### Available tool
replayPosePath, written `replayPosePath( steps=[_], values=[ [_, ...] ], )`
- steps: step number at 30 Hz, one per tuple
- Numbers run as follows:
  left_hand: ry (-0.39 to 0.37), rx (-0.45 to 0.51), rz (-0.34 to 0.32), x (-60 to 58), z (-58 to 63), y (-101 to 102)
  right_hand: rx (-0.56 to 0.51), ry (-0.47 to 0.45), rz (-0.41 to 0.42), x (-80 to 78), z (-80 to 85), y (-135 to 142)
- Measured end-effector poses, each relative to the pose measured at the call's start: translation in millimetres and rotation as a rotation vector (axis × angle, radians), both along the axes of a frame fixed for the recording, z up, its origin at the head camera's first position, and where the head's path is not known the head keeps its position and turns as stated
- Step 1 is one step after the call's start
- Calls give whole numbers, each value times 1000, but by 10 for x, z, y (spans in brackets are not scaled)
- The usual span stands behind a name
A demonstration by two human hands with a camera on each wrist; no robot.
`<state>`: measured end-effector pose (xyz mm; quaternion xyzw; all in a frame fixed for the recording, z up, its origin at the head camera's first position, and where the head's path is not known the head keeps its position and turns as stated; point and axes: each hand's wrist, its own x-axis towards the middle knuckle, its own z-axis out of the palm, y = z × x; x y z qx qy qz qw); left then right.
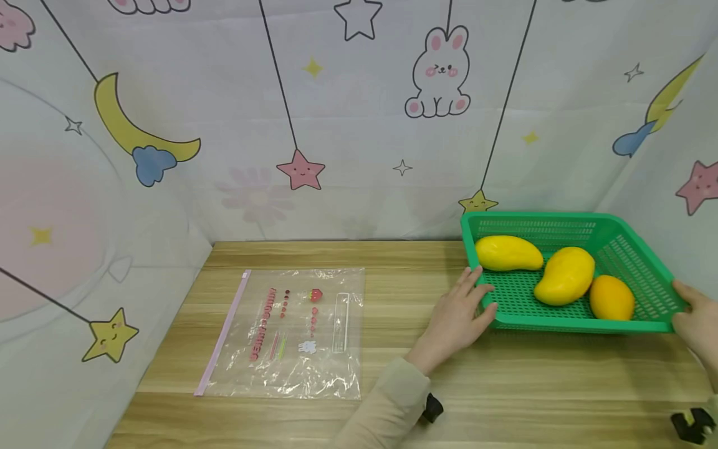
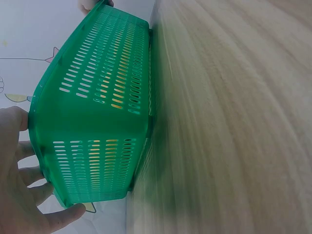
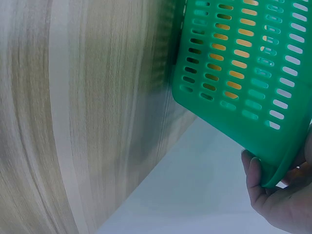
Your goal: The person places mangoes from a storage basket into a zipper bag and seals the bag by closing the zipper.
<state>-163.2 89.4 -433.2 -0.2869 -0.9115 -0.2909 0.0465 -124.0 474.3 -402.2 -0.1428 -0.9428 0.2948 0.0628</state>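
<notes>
The green basket point(image 1: 566, 324) sits at the right of the table point(image 1: 516, 393), containing three yellow fruits point(image 1: 568, 276). Left hand point(image 1: 453, 317): fingers spread wide, tips on the rim. Right hand point(image 1: 698, 321): pinches the opposite corner. Caution: uneven lifting may tilt the basket and roll the fruits

"What was the green, perforated rectangular basket point(image 1: 561, 324) made of?"

"Plastic, by its look, smooth with a soft sheen."

"And the plump yellow mango-like fruits point(image 1: 566, 274)?"

"Smooth-skinned, with faint highlights."

"The flat, clear zip bag point(image 1: 297, 324)?"

"Thin, glossy plastic film, crinkled and full of bright glints."

"The light-brown striped tabletop point(image 1: 533, 386)?"

"Smooth, wood-grained, low in sheen. The white printed backdrop point(image 1: 359, 112) looked like matt, creased cloth."
</notes>
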Motion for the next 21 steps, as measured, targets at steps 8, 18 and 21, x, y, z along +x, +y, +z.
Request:
replayPosePath(
  steps=[8, 18, 21],
  values=[
    [8, 19, -9, 22, 11, -48, 39, 0, 11, 10, 32, -6],
    [-5, 14, 5, 66, 19, -96, 49, 28, 11, 41, 18, -65],
    [-25, 26, 7, 83, 29, -105, 59, 44, 9, 47, 16, -76]
  ],
)
